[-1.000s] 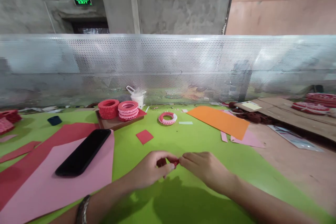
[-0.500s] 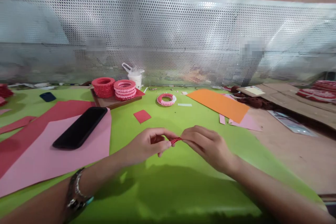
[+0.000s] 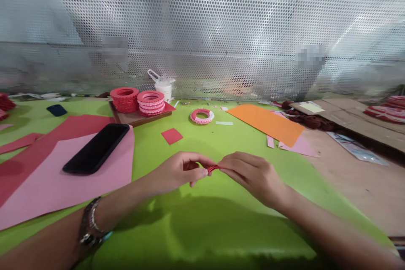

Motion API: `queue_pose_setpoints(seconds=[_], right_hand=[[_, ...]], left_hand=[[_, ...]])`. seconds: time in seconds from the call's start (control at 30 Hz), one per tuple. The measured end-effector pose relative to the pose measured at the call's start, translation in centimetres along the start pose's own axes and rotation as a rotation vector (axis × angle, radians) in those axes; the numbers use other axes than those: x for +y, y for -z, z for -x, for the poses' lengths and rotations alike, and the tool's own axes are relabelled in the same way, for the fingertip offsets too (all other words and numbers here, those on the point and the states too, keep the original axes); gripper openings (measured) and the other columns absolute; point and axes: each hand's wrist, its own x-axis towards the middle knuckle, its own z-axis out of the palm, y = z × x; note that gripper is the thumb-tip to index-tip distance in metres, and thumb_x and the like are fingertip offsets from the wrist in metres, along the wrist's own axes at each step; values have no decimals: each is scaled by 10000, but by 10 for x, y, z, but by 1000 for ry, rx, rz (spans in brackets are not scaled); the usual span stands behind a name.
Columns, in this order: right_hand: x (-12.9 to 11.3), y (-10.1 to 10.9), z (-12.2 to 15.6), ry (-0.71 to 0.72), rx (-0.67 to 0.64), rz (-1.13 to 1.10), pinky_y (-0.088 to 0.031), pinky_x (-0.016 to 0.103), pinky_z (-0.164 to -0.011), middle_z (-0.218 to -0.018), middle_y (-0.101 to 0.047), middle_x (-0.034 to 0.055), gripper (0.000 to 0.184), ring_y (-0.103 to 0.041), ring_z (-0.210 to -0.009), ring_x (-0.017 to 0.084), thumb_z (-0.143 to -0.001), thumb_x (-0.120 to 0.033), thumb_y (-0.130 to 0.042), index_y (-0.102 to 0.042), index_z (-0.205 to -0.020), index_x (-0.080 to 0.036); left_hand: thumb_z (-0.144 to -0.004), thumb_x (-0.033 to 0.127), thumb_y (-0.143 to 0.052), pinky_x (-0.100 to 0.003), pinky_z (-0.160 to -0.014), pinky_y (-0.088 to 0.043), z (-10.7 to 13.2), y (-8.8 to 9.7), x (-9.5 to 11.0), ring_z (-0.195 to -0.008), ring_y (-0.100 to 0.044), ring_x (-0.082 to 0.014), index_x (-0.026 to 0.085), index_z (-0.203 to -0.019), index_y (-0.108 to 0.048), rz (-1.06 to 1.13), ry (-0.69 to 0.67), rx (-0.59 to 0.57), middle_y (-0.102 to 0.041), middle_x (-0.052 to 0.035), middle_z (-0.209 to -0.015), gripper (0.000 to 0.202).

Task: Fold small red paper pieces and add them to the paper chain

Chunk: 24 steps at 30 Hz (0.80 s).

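Observation:
Between my two hands is a narrow folded strip of red paper (image 3: 212,168), held above the green table cover. My left hand (image 3: 186,171) pinches its left end between thumb and fingertips. At the other end, the fingers of my right hand (image 3: 249,173) press together on the strip and hide part of it. Past my hands lies a flat red paper square (image 3: 172,136). Farther back rests a pink, red and white paper ring (image 3: 202,116) with a scalloped edge.
Stacks of red rings (image 3: 124,99) and pink rings (image 3: 151,103) sit on a brown tray (image 3: 139,119). A black phone (image 3: 97,148) lies on pink paper (image 3: 41,190) at left. Orange paper (image 3: 267,123) and cardboard (image 3: 344,118) are at right. A perforated metal screen (image 3: 202,29) stands behind.
The view has tipped slightly downward, so the background sits a little higher. My hands keep their grip on the red paper strip with hardly any movement.

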Motion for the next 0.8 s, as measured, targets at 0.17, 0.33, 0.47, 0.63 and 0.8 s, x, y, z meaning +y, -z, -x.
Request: queue_pose_setpoints(seconds=[0.17, 0.33, 0.47, 0.63, 0.8], right_hand=[[3, 3, 2, 36, -71, 1, -504, 207, -649, -825, -640, 61, 186, -606, -748, 108, -894, -167, -408, -587, -911, -124], [4, 2, 3, 62, -87, -9, -507, 201, -660, -837, -639, 55, 173, -606, -759, 102, -891, -154, -415, -572, -959, -129], [1, 1, 5, 22, -115, 4, -514, 217, -649, -831, -642, 62, 172, -615, -753, 115, -888, -157, -420, -578, -950, -132], [-2, 2, 3, -14, -111, -4, -519, 216, -648, -825, -651, 64, 190, -625, -742, 115, -893, -174, -413, -595, -926, -132], [-4, 3, -3, -46, -78, -19, -519, 214, -606, -789, -665, 51, 235, -626, -687, 108, -900, -217, -400, -620, -906, -134]], left_hand=[[-768, 232, -496, -176, -494, -356, 0, 0, 0, -521, -429, -47, 192, -981, -619, 39, 1, -39, -599, 6, -818, 249], [-781, 248, -489, -175, -495, -358, -2, 1, -4, -542, -449, -54, 196, -987, -620, 26, 3, -27, -597, 3, -810, 249], [-778, 267, -503, -174, -494, -360, -4, 3, -6, -538, -444, -53, 184, -995, -620, 15, 8, -51, -599, -8, -811, 261], [-771, 297, -511, -186, -509, -388, -2, 3, -4, -576, -469, -74, 188, -1015, -620, 7, -1, -64, -601, -20, -810, 288], [-761, 289, -509, -186, -496, -354, 0, 2, -2, -542, -443, -65, 192, -1005, -612, -32, 1, -42, -599, -7, -800, 282]])
